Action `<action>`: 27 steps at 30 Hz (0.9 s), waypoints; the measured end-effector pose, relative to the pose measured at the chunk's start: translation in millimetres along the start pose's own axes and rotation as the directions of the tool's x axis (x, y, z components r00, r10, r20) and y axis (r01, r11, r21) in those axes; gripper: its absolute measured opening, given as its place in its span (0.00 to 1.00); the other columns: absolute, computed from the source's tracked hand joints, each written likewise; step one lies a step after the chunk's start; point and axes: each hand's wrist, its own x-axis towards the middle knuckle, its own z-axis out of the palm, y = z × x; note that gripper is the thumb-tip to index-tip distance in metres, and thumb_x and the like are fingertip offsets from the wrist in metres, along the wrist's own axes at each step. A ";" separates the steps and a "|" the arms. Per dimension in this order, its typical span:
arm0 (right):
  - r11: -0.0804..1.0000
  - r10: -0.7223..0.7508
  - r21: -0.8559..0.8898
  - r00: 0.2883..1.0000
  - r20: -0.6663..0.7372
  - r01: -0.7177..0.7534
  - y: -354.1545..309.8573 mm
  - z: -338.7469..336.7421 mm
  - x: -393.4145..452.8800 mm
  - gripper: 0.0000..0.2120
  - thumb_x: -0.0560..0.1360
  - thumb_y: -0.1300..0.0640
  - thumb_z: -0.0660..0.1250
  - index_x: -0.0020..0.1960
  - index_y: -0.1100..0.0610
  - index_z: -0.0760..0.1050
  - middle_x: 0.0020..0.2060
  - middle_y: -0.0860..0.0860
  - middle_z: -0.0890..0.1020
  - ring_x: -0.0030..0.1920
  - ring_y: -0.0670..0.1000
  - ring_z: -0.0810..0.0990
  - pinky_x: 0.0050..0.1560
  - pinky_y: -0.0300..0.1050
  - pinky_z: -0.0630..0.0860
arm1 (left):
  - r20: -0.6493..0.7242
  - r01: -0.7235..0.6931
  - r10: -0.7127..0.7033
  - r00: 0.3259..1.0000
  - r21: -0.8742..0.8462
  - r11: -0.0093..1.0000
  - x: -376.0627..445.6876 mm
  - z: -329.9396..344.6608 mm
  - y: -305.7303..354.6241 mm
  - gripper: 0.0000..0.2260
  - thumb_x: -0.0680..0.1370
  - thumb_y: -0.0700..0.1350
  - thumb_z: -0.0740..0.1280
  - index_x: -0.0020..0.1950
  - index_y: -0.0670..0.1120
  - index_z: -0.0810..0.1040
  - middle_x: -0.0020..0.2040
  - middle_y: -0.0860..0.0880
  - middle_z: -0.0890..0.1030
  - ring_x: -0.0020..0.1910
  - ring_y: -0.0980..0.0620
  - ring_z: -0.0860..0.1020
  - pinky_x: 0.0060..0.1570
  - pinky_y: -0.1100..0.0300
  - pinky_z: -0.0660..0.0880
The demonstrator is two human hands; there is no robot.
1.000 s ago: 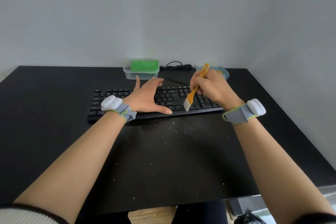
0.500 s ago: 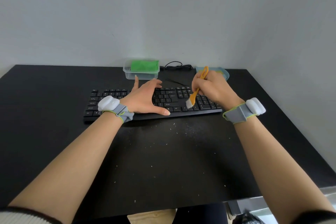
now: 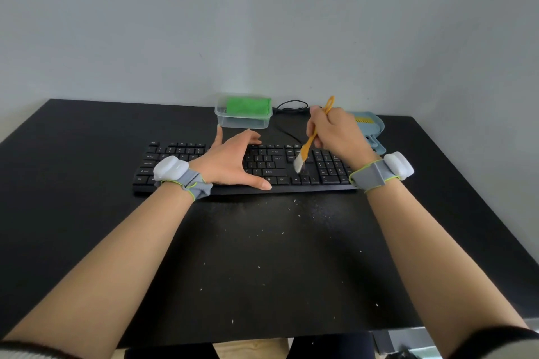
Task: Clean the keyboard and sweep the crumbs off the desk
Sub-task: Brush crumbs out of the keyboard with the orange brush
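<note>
Swept farther from the near edge since a moment ago: brush (image 3: 309, 145), pinched in right grip (image 3: 335, 132), bristles on keyboard (image 3: 242, 167) just below it. Left grip (image 3: 230, 162), spread, steadying keyboard. Best flicked in short strokes toward crumbs (image 3: 294, 213) on counter (image 3: 87, 154).

Black desk (image 3: 87, 213) — keyboard (image 3: 262, 166), crumbs (image 3: 294, 201), clear tub (image 3: 243, 122), dustpan (image 3: 370, 125)

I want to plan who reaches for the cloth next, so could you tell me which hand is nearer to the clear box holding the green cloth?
Left. The left hand rests on the keyboard just before the clear box; the right hand is off to its right, gripping the brush.
</note>
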 end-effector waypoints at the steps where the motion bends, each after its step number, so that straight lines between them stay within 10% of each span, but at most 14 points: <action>1: 1.000 -0.015 0.009 0.999 -0.029 0.015 -2.1 -1.6 0.7 0.26 0.85 0.49 0.53 0.33 0.54 0.78 0.25 0.51 0.79 0.23 0.40 0.74 0.30 0.29 0.69 | 0.005 0.005 -0.005 1.000 -0.006 1.000 -0.1 0.0 0.1 0.52 0.62 0.70 0.74 0.76 0.48 0.57 0.74 0.55 0.69 0.75 0.55 0.63 0.74 0.39 0.31; 27: 0.993 -0.098 -0.068 0.995 0.027 0.099 0.5 -1.5 -20.1 0.28 0.84 0.50 0.54 0.30 0.55 0.79 0.20 0.48 0.76 0.23 0.43 0.75 0.30 0.28 0.69 | 0.001 0.032 -0.032 0.999 -0.008 0.999 -1.9 3.2 -2.2 0.52 0.63 0.71 0.73 0.76 0.48 0.56 0.75 0.54 0.67 0.75 0.53 0.64 0.74 0.40 0.31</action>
